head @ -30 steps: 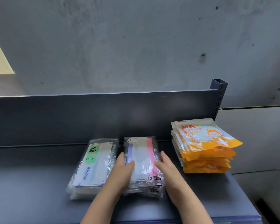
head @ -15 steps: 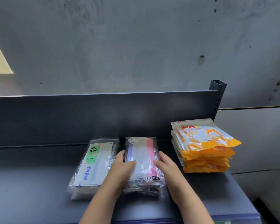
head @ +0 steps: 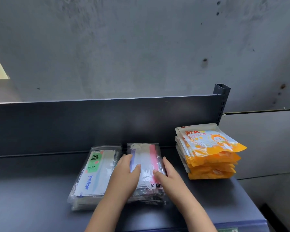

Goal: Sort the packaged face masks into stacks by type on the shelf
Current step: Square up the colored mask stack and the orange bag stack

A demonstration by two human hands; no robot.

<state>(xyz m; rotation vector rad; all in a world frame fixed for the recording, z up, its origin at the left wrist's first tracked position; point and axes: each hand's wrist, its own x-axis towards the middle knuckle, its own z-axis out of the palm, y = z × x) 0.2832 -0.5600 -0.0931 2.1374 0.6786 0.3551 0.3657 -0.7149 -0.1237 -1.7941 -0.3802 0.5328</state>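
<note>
Hands first: my left hand [head: 124,173] lies flat on the near left side of the middle stack [head: 145,171], thumb over the top pack, and my right hand [head: 167,174] presses its right edge, fingers extended; neither is clenched or lifting, both simply bracket the clear packs with the purple and pink stripes. I judge the step is squaring this pile, so I should squeeze evenly from nine and three o'clock, then nudge the near edge toward twelve so every pack lines up, keeping pressure light because the slick film will likely slide or bulge. At nine o'clock, just beside my left hand, sits the green-labelled stack [head: 94,174], slightly skewed; I must not bump it. At two o'clock, apart from the others, the orange stack [head: 208,151] looks settled. All three rest on the dark shelf [head: 32,190], its back panel [head: 90,124] at twelve.
</note>
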